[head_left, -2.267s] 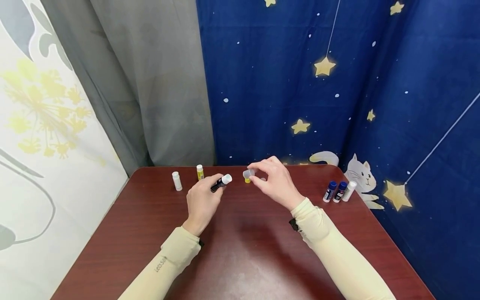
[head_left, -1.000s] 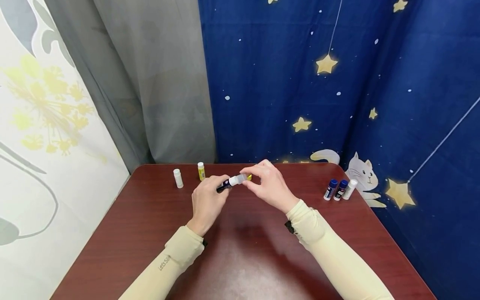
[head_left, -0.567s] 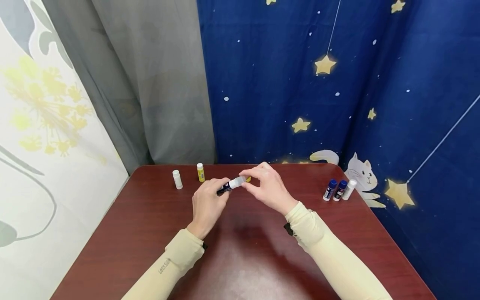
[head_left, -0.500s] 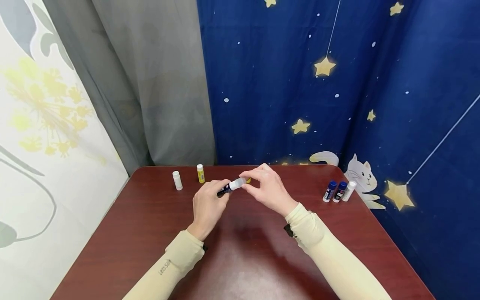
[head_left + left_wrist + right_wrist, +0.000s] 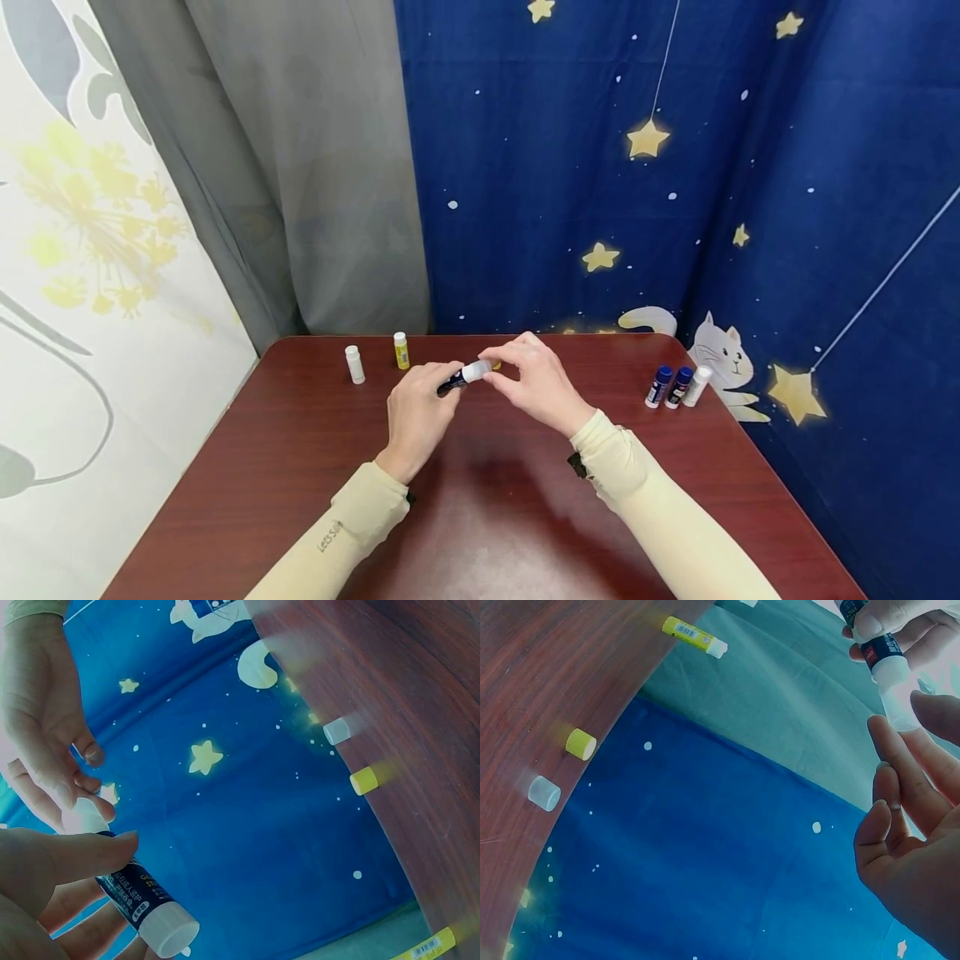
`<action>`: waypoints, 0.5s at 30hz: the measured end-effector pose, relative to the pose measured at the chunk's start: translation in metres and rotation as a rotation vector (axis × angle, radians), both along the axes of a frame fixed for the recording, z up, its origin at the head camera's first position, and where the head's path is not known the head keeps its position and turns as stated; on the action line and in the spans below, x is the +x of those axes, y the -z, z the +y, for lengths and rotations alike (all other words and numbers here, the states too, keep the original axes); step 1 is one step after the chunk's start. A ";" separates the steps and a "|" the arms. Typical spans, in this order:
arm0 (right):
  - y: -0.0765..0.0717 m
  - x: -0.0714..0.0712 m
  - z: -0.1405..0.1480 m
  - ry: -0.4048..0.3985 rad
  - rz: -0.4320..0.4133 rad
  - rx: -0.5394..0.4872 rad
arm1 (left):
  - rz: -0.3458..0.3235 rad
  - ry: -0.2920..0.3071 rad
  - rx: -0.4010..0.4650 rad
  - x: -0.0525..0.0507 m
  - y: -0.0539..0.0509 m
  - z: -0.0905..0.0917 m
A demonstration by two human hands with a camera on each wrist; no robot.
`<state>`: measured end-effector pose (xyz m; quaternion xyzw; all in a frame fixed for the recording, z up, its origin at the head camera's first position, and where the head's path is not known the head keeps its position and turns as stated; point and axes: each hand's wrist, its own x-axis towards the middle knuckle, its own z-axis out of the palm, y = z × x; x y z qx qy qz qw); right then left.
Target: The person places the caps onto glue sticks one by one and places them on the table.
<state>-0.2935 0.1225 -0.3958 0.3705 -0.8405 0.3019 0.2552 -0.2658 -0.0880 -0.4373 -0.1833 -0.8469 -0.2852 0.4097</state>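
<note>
My left hand [image 5: 420,408] grips a dark blue glue stick [image 5: 139,892] around its labelled barrel, tilted with its white collar toward the right hand. Between thumb and fingers, my right hand [image 5: 536,379] pinches a translucent cap [image 5: 901,711], which sits over the glue stick's white end. Whether the cap is fully seated cannot be made out. Behind the right hand, a yellow cap [image 5: 580,745] and a clear cap [image 5: 544,793] stand on the table near its far edge; the head view mostly hides them.
On the table [image 5: 300,467], a white glue stick [image 5: 355,365] and a yellow glue stick [image 5: 402,351] stand at the back left. Two blue glue sticks [image 5: 658,387] and a white one [image 5: 698,387] stand in a row at the right edge. Curtains [image 5: 525,167] hang behind.
Earlier the translucent cap was held apart from the glue stick. The hands came together, and the cap now covers the stick's end. Over the last half second they barely move.
</note>
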 end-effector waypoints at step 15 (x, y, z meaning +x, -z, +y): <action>0.003 0.000 -0.001 -0.016 0.005 -0.012 | -0.014 -0.001 -0.020 0.003 -0.002 0.003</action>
